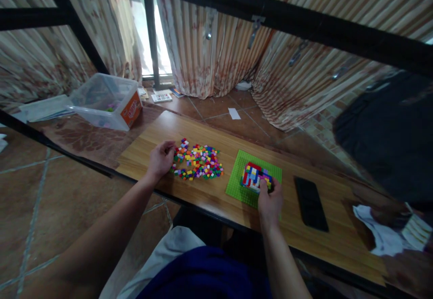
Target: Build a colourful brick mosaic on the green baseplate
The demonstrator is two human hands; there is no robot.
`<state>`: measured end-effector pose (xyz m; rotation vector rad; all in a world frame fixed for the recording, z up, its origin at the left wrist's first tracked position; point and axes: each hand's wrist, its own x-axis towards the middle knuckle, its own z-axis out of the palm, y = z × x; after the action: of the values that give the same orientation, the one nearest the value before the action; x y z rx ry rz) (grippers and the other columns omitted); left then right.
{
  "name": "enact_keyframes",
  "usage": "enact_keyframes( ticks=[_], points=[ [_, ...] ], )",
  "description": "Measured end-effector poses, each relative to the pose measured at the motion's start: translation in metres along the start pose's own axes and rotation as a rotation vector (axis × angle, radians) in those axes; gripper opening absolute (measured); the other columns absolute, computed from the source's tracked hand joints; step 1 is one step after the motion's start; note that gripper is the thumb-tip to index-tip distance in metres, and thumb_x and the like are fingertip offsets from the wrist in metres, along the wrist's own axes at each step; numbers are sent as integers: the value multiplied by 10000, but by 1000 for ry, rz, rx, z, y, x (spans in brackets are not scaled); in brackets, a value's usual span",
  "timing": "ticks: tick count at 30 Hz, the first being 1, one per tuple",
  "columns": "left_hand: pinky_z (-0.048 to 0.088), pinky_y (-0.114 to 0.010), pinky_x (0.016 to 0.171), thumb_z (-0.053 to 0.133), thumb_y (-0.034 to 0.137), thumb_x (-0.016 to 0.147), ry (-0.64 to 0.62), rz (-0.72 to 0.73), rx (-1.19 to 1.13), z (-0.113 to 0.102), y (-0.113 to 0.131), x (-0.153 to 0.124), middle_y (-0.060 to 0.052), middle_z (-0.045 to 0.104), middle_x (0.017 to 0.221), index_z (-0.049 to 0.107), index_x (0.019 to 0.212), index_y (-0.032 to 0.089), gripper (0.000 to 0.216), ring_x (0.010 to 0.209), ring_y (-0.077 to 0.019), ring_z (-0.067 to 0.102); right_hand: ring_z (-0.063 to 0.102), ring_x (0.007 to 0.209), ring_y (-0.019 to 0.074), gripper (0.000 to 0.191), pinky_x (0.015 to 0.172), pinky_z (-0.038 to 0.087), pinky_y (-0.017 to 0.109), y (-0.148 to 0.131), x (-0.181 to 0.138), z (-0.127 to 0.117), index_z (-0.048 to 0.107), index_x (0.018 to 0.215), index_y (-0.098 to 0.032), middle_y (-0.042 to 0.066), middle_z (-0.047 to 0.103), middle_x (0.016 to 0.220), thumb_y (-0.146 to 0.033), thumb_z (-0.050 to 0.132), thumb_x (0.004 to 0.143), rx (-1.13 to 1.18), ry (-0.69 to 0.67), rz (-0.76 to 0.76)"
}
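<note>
A heap of small coloured bricks [199, 161] lies on the wooden table top [209, 132]. My left hand [160, 159] rests at the heap's left edge with its fingers curled onto the bricks; what they pinch is too small to name. A multicoloured brick block [253, 175] stands on a green baseplate [245, 161]. My right hand [270, 200] is at the block's near right corner, fingers pressed against it.
A black phone [310, 203] lies flat on the table right of the baseplate. A clear plastic tub [104, 100] with an orange label sits at the far left, papers [45, 108] beside it. Striped curtains hang behind. A black bar crosses overhead.
</note>
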<state>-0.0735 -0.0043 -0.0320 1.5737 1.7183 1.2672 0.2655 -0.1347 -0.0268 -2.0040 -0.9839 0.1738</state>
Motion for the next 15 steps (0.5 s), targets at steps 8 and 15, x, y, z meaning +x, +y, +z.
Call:
enact_keyframes(
  ticks=[8,15],
  points=[
    [519,-299,801,551,323,801,-18,14,55,-1,0,0,-64,720,936,682,1035,164,312,827,-185,649,612,987,249,669,884,453,393,2,4,6,567,1247,-120,154,649,1124,-579,585,760,165,8,58],
    [523,-321,819,537,311,816,-14,38,28,0,-2,-1,-67,723,934,685,1007,167,281,849,-195,656,608,1017,283,735,894,449,425,4,8,0,552,1272,-108,174,642,1155,-606,609,734,127,-58,109]
  ],
)
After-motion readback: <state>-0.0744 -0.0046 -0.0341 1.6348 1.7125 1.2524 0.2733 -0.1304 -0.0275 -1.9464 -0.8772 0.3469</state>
